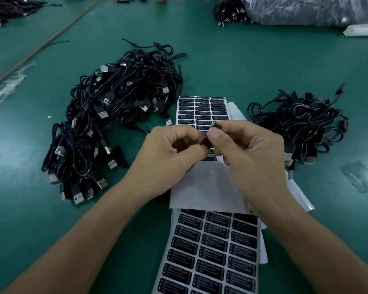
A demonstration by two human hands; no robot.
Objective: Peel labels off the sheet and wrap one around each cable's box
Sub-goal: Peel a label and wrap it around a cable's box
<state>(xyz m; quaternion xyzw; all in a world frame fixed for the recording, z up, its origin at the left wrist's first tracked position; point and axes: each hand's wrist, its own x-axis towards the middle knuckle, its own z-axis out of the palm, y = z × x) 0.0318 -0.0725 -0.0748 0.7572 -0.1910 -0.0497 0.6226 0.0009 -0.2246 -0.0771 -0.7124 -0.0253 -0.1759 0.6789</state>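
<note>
A small black box (207, 143) sits between the two hands, above the middle of the label sheets. The left hand (170, 149) has its fingers and thumb curled round the box. The right hand (249, 149) pinches a black label (216, 126) between thumb and forefinger, right against the box; how far it is wrapped I cannot tell.

Under the hands lies the far sheet (200, 109), with rows of black labels at its far end and bare white backing nearer. The near sheet (212, 251), full of labels, runs to the near edge of the view.

A big cable pile (115, 115) lies left of the sheets, touching the far sheet's edge. A smaller cable pile (300, 124) lies to the right.

The green surface (232, 66) is open beyond the sheets and at the near left. A crumpled clear scrap (359, 177) lies near the right edge. At the far right are a plastic bag (306, 9) and more cables (229, 13).
</note>
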